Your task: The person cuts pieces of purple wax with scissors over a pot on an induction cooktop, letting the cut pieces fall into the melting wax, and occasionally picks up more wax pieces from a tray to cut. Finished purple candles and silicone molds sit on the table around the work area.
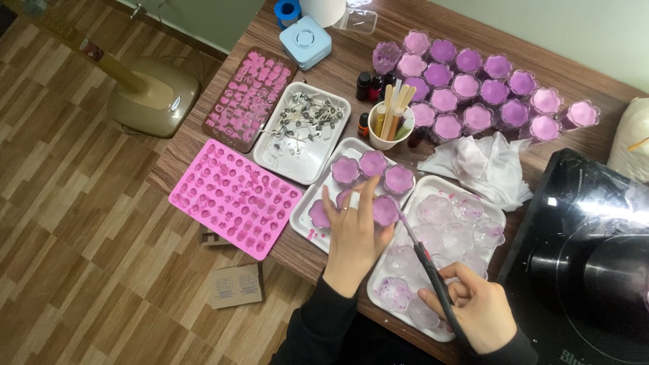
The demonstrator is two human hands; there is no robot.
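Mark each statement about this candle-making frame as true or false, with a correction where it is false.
1. The left hand rests on a purple-filled cup in a white tray. True.
2. The right hand holds a pair of scissors. False: it holds a thin dark tool tipped toward the cup.
3. The pink mould lies at the table's left edge. True.
4. The tray by the right hand holds purple-filled cups. False: its cups look clear and empty.
5. The white mug holds wooden sticks. True.
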